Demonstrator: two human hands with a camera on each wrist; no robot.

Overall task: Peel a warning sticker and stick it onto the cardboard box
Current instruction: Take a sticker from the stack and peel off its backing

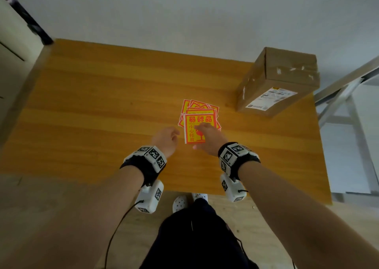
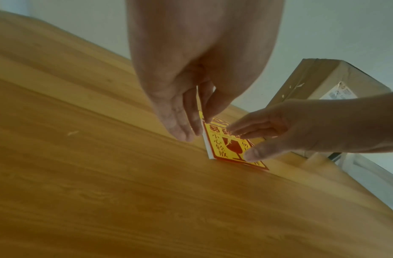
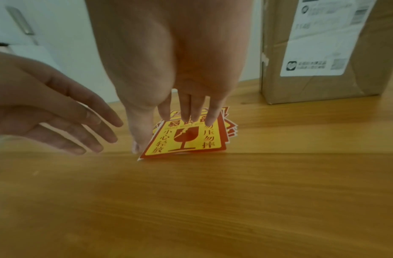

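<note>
A fanned stack of yellow-and-red warning stickers lies mid-table. My right hand is over the top sticker, its straight fingers pressing on it. The thumb is at the sticker's near left corner, which looks slightly raised. My left hand hovers just left of the stack with its fingers straight, holding nothing and apart from the sticker. The cardboard box, taped and bearing a white shipping label, stands at the table's far right corner.
The wooden table takes up most of the view. A white cabinet stands off its left side and a metal frame off its right. My legs and white shoes are at the near edge.
</note>
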